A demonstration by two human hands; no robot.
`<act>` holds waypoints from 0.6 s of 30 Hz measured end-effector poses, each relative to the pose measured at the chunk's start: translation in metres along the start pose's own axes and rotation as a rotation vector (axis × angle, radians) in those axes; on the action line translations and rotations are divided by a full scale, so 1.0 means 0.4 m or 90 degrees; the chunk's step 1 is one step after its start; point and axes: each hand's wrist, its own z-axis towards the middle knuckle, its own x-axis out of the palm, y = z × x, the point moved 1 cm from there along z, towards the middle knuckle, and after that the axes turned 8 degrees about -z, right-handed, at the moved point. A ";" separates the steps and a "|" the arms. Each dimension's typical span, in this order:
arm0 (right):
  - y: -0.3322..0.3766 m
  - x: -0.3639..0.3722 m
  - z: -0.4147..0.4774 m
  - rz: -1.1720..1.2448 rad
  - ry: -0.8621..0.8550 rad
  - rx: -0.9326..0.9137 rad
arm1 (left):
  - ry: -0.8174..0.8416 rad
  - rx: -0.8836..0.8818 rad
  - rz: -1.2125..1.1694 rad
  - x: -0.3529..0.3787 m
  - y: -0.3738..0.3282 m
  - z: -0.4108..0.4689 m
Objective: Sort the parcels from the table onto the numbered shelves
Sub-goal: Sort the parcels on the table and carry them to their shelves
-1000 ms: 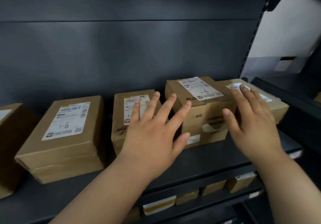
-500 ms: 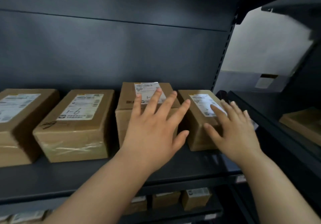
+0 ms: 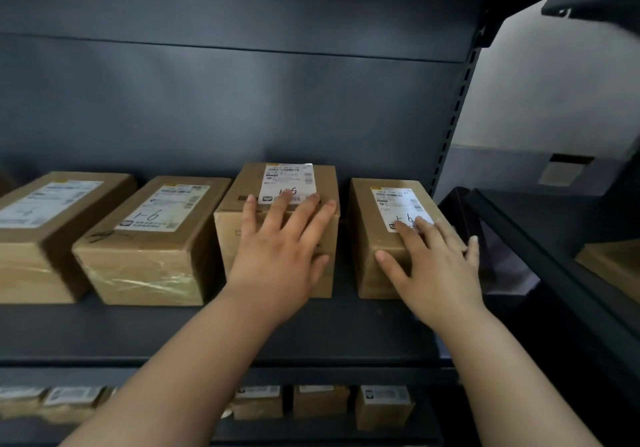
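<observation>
Lining the shelf [image 3: 104,328], four parcels [image 3: 149,238]; left hand [image 3: 280,256] and right hand [image 3: 436,273] flat, fingers spread, on two rightmost.

Overall illumination is dim; the brightest area is the pale wall [image 3: 554,100] at the right, and a soft, diffuse patch of light falls on the dark back panel [image 3: 207,107] without glare. The white labels [image 3: 289,183] on the boxes [image 3: 145,256] read bright, yet their fine print is soft. Deep shadow fills the gaps between boxes and covers the lower shelf [image 3: 329,438], where contents are blurred; wide-angle distortion bends the slotted upright [image 3: 453,127].
</observation>
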 end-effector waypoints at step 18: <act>0.281 -0.016 -0.225 0.062 -0.120 -0.207 | -0.051 0.036 -0.016 0.000 0.128 -0.267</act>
